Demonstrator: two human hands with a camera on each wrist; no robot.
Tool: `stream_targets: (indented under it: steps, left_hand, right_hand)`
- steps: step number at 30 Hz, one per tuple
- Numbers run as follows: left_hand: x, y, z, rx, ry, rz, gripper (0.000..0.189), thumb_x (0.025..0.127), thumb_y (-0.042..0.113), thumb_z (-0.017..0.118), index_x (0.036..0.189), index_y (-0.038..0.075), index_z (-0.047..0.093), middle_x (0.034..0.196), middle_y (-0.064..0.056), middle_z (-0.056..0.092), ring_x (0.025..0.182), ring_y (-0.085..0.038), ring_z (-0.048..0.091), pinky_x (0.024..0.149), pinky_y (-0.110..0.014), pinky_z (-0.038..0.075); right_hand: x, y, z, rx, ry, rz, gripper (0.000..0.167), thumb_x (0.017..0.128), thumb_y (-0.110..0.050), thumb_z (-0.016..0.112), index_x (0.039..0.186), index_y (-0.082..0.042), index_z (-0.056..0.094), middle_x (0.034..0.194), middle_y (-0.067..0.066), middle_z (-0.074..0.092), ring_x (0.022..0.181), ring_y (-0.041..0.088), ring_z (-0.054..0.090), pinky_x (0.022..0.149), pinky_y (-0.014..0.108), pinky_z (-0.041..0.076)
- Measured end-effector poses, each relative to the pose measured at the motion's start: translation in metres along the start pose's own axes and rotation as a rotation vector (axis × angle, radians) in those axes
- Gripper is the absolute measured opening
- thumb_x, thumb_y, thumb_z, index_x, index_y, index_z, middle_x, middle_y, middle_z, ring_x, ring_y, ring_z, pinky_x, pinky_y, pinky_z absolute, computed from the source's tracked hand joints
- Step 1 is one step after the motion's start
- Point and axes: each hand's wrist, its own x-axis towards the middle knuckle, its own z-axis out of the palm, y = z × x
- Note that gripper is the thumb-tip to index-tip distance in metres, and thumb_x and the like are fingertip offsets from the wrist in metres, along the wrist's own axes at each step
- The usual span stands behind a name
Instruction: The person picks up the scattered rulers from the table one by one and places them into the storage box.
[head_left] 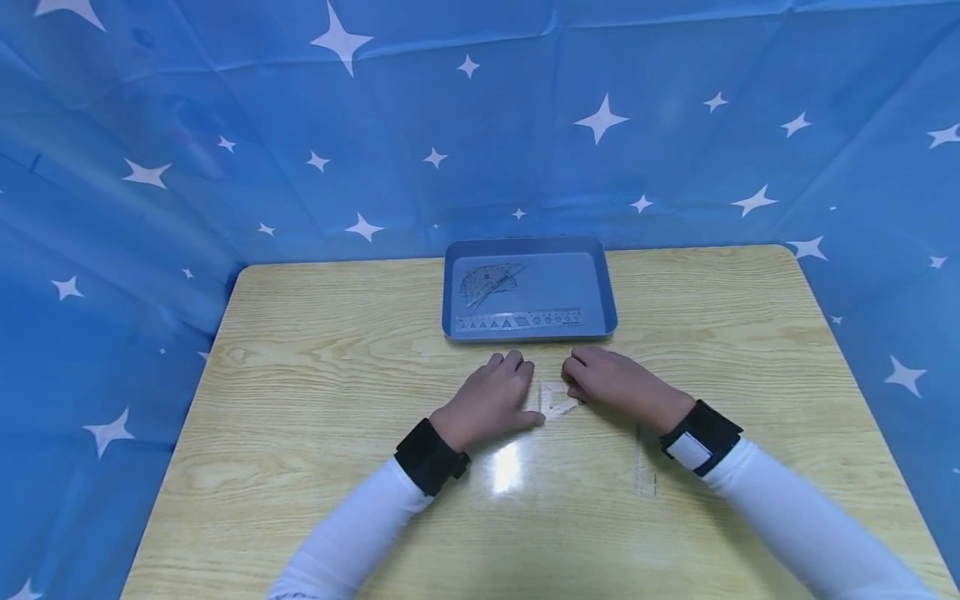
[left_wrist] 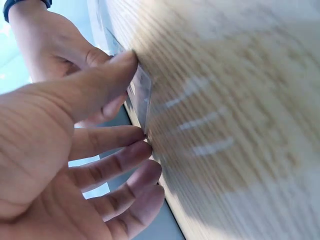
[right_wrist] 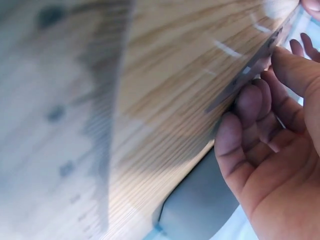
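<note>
A small clear set square (head_left: pixel 553 402) lies on the table between the two hands, just in front of the blue tray. My right hand (head_left: pixel 618 383) has its fingers curled at the right side of the set square, and the right wrist view shows thumb and forefinger pinching its edge. Around the left side is my left hand (head_left: pixel 491 400), thumb and fingers spread, fingertips down at the tabletop. Its thumb (left_wrist: pixel 112 75) overlaps the set square (left_wrist: pixel 142 95) in the left wrist view. Part of the set square is hidden behind the right fingers.
At the table's back stands the blue tray (head_left: pixel 528 335), holding a clear ruler (head_left: pixel 521 320), a protractor (head_left: pixel 476 283) and another set square (head_left: pixel 504 282). A second clear ruler (head_left: pixel 645 467) lies on the wooden table (head_left: pixel 300 400) beneath the right forearm. Blue star-patterned cloth (head_left: pixel 420 108) hangs behind.
</note>
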Motion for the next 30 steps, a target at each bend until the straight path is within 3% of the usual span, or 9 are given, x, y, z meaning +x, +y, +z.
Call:
stream_targets:
  steps: [5,12,15,18,24,30]
  left_hand:
    - [0.003,-0.002,0.009,0.053,-0.001,-0.019,0.073,0.085,0.058,0.079,0.13,0.003,0.061,0.115,-0.007,0.056,0.096,-0.023,0.053,0.079,-0.035,0.052]
    - [0.003,-0.002,0.012,0.109,0.03,0.001,0.042,0.085,0.045,0.084,0.1,0.01,0.067,0.108,-0.004,0.055,0.088,-0.022,0.051,0.072,-0.031,0.048]
    - [0.002,-0.001,0.012,0.111,0.062,0.008,0.037,0.084,0.041,0.085,0.095,0.01,0.068,0.105,-0.004,0.056,0.085,-0.022,0.053,0.07,-0.032,0.049]
    - [0.003,-0.001,0.013,0.084,0.076,-0.012,0.037,0.082,0.037,0.088,0.094,0.009,0.067,0.104,-0.005,0.057,0.086,-0.023,0.055,0.072,-0.033,0.051]
    - [0.009,-0.001,0.015,-0.034,0.04,-0.08,0.045,0.08,0.034,0.091,0.103,0.006,0.063,0.104,-0.007,0.057,0.09,-0.024,0.056,0.079,-0.035,0.053]
    - [0.013,-0.004,0.014,-0.16,-0.022,-0.109,0.053,0.08,0.029,0.091,0.114,0.003,0.059,0.109,-0.007,0.053,0.094,-0.023,0.054,0.085,-0.034,0.051]
  right_hand:
    - [0.01,-0.007,0.002,0.007,-0.023,0.02,0.015,0.097,-0.015,0.072,0.099,-0.007,0.06,0.087,0.002,0.055,0.077,0.015,0.053,0.069,0.033,0.051]
    - [0.02,-0.011,0.006,0.016,-0.063,0.041,0.013,0.101,-0.018,0.067,0.101,-0.007,0.061,0.088,0.003,0.057,0.077,0.014,0.054,0.069,0.032,0.052]
    - [0.022,-0.011,0.007,0.021,-0.055,0.041,0.013,0.101,-0.017,0.068,0.101,-0.007,0.06,0.088,0.003,0.057,0.077,0.014,0.055,0.069,0.032,0.052]
    - [0.022,-0.011,0.006,0.039,-0.052,0.053,0.013,0.1,-0.017,0.069,0.1,-0.007,0.06,0.087,0.002,0.056,0.077,0.014,0.054,0.069,0.032,0.052]
    - [0.017,-0.011,0.003,0.103,-0.062,0.109,0.017,0.098,-0.019,0.072,0.099,-0.008,0.06,0.088,0.001,0.056,0.077,0.013,0.053,0.07,0.033,0.051]
    - [0.007,-0.014,-0.007,0.178,-0.151,0.221,0.028,0.089,-0.02,0.082,0.096,-0.007,0.059,0.084,0.0,0.051,0.075,0.013,0.048,0.069,0.031,0.048]
